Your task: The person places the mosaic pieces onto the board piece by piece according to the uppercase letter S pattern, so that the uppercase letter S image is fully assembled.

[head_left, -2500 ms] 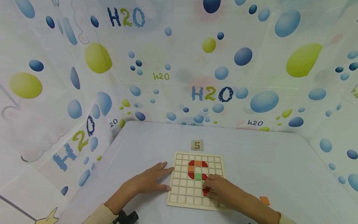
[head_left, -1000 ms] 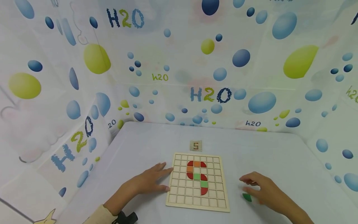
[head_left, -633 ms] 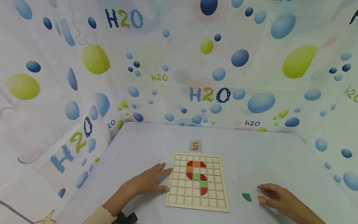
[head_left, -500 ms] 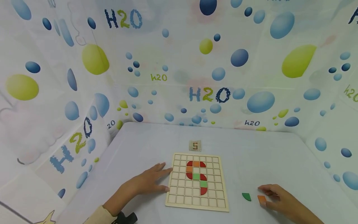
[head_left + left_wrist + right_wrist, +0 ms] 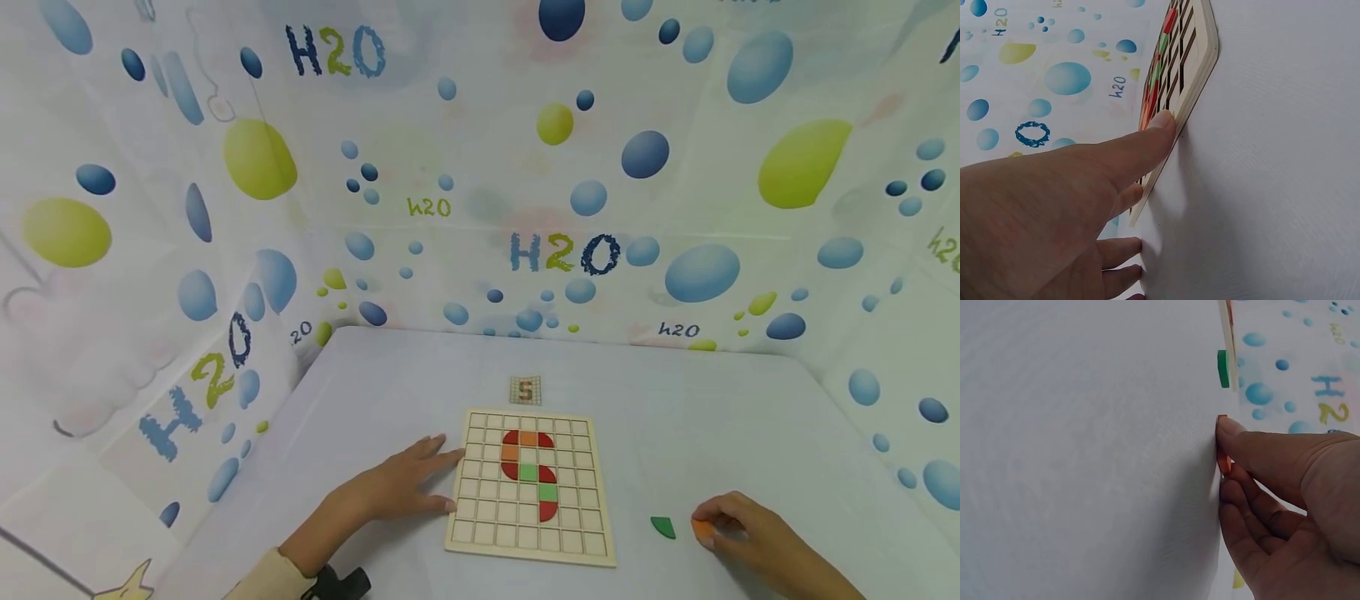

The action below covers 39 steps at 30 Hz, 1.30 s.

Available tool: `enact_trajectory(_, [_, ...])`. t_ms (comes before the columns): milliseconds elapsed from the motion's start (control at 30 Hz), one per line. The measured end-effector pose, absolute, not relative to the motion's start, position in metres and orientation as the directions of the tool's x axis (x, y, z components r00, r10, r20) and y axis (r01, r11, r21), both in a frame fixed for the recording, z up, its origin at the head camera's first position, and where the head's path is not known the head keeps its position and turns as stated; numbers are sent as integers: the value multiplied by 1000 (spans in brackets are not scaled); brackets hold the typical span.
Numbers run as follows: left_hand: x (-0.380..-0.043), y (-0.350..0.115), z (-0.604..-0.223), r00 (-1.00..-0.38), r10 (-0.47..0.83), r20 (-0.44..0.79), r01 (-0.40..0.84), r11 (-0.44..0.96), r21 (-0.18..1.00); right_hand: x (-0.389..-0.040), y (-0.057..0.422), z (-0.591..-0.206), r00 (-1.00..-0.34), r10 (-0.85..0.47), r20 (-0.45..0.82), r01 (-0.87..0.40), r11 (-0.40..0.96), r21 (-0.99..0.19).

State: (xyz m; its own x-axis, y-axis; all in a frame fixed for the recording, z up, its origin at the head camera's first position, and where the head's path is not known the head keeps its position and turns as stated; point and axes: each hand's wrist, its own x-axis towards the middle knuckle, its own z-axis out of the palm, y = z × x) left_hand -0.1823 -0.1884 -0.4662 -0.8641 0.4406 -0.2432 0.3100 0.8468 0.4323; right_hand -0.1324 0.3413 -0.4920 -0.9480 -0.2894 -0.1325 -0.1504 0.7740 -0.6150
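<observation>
My left hand (image 5: 405,483) lies with fingers spread at the left edge of a wooden grid board (image 5: 487,533), thumb and a fingertip touching its rim. Red, orange and green tiles fill some squares in a curving line, among them a red quarter-round tile (image 5: 548,511) at its lower end. Right of the board, my right hand (image 5: 757,533) pinches an orange square tile (image 5: 702,532) between thumb and index finger, close to the table. The right wrist view shows the orange tile (image 5: 1224,464) partly covered by the thumb. A green quarter-round tile (image 5: 663,527) lies just left of that hand.
Behind the board lies a small pattern card (image 5: 526,390) with an S shape on a grid. A white cloth (image 5: 405,367) covers the table. Printed curtains (image 5: 480,167) with bubbles enclose the back and sides. A black object (image 5: 341,583) sits by the left sleeve.
My right hand has left the red tile on the board, moved right past the green tile, and now grips the orange tile. My left hand stays at the board's edge.
</observation>
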Motion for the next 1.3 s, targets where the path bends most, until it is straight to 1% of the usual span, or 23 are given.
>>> enact_trajectory(100, [-182,-188,-466,-864,441,-244,312,848,429,-135,337,-491,-949,-299,-97,-188,789,-585])
enact_trajectory(233, [-183,-189,-465,-862,446,-241,313,842,439,-140,329,-489,-939,-344,9,-293,786,-544])
enact_trajectory(300, [-183,-189,-466,-862,445,-244,309,841,445,-143,323,-485,-937,-348,34,-311,782,-540])
enact_trajectory(467, [-184,-188,-467,-864,436,-253,300,848,437,-154,298,-475,-947,-320,15,-273,781,-562])
enact_trajectory(700, [-185,-188,-467,-868,423,-261,289,857,428,-168,247,-461,-929,-371,-1,-297,745,-597])
enact_trajectory(833, [-185,-187,-468,-866,423,-268,287,857,427,-173,219,-457,-907,-420,26,-349,717,-603])
enact_trajectory(933, [-185,-187,-469,-866,425,-264,290,856,429,-174,200,-457,-880,-473,55,-402,676,-618])
enact_trajectory(1033, [-185,-187,-469,-867,426,-258,295,857,423,-174,180,-459,-858,-511,50,-422,646,-636])
enact_trajectory(1167, [-184,-187,-468,-870,416,-263,290,865,411,-174,157,-464,-825,-563,47,-464,628,-625])
enact_trajectory(1300, [-184,-185,-466,-870,415,-267,284,864,416,-173,142,-467,-781,-620,69,-527,597,-605])
